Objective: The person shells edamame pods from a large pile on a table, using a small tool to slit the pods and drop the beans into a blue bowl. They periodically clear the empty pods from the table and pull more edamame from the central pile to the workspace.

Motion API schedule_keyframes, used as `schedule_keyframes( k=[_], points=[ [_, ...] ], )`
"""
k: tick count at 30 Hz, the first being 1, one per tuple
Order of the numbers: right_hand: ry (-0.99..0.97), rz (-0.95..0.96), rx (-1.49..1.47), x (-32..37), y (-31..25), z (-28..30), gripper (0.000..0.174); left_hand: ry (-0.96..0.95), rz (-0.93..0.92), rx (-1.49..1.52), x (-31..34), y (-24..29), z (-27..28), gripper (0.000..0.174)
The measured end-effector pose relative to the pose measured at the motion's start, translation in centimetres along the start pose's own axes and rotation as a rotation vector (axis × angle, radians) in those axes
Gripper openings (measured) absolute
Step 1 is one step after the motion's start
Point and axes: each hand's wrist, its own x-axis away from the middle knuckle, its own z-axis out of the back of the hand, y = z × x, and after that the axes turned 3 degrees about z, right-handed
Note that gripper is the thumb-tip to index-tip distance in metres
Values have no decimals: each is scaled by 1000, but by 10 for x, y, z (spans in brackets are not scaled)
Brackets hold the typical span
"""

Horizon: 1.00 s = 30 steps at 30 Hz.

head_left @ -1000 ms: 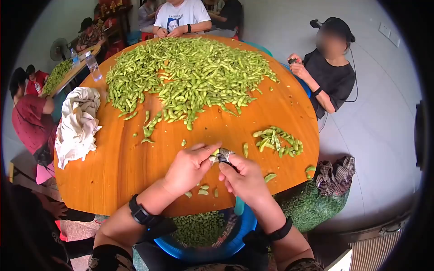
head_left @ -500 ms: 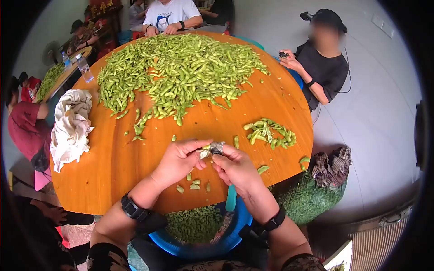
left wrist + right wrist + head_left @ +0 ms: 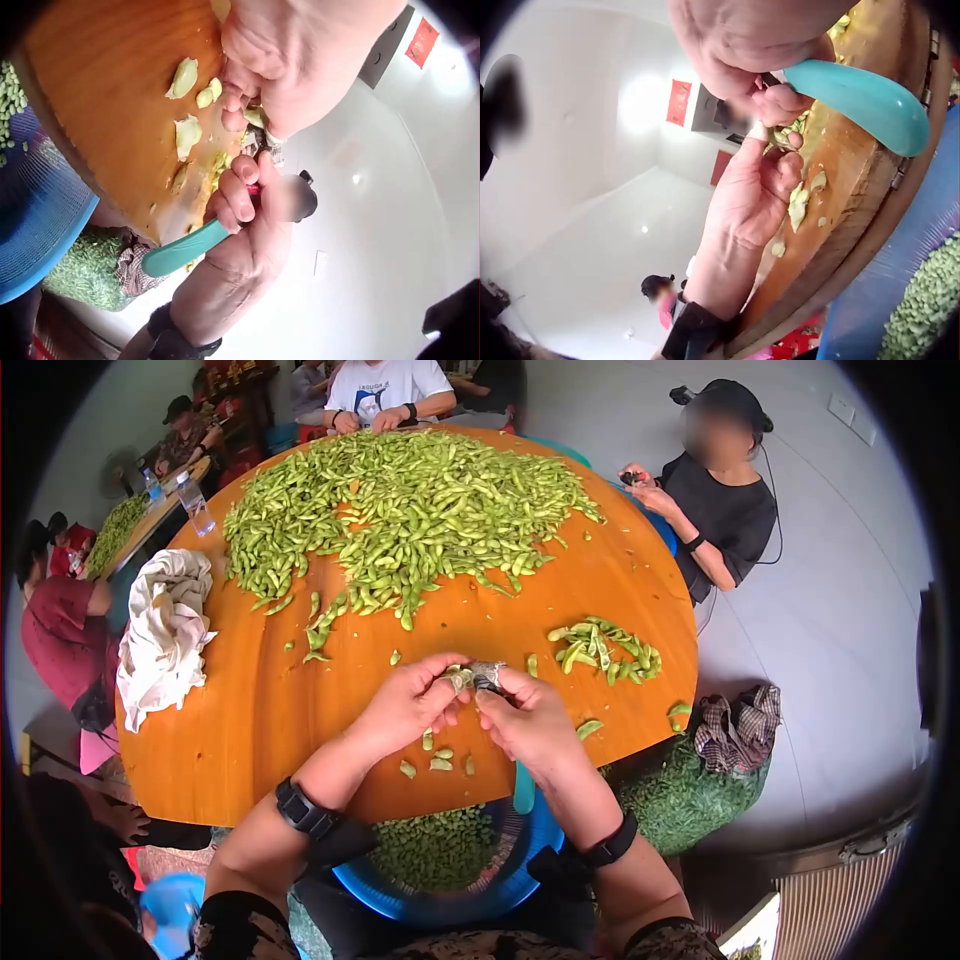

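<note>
Between thumb and fingers the left hand (image 3: 412, 698) pinches a green pod (image 3: 459, 678) near the table's front edge. The right hand (image 3: 532, 722) grips a teal-handled tool (image 3: 524, 788), its handle sticking out below the palm, clearest in the right wrist view (image 3: 862, 101). A dark piece and a greyish wrap show at the right fingertips, against the pod; the tool's working end is mostly hidden. Loose pods (image 3: 441, 764) lie on the wood just below the hands. Under the table edge, a blue basin (image 3: 530, 860) contains shelled green beans (image 3: 430, 850).
A big heap of pods (image 3: 400, 520) covers the far half of the round table (image 3: 240, 760). A white cloth (image 3: 165, 635) lies left, a bottle (image 3: 195, 503) behind it, a small pod pile (image 3: 607, 650) right. A full green sack (image 3: 690, 800) stands lower right. Other people sit around.
The view has shifted slightly, and a blue container now shows at the lower left. Both hands stay close together; the pod at the left fingertips sits in a slightly different position.
</note>
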Motion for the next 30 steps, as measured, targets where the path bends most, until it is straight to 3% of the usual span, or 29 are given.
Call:
schedule_keyframes(
  k=[6,11,13,19,22,25,27,30],
  points=[
    [6,28,19,5,5,-3,10,-57,86,259,-1,2,3,24],
    [-16,39,-34,8,10,-2,11,-72,130,183,-1,4,3,21],
    [-3,-62,-114,10,7,3,9,-85,134,165,-2,3,1,21],
    [34,-15,-144,13,7,3,11,-58,145,273,3,9,-3,26],
    [40,-15,-291,11,14,14,10,-112,83,123,3,8,-3,30],
    [168,-1,-433,-2,18,57,13,-21,72,-138,10,6,1,30],
    [259,-18,-452,-7,23,94,6,58,-183,-561,16,1,4,26],
    [155,-50,-482,-4,21,128,6,78,-213,-752,35,9,3,20]
  ],
)
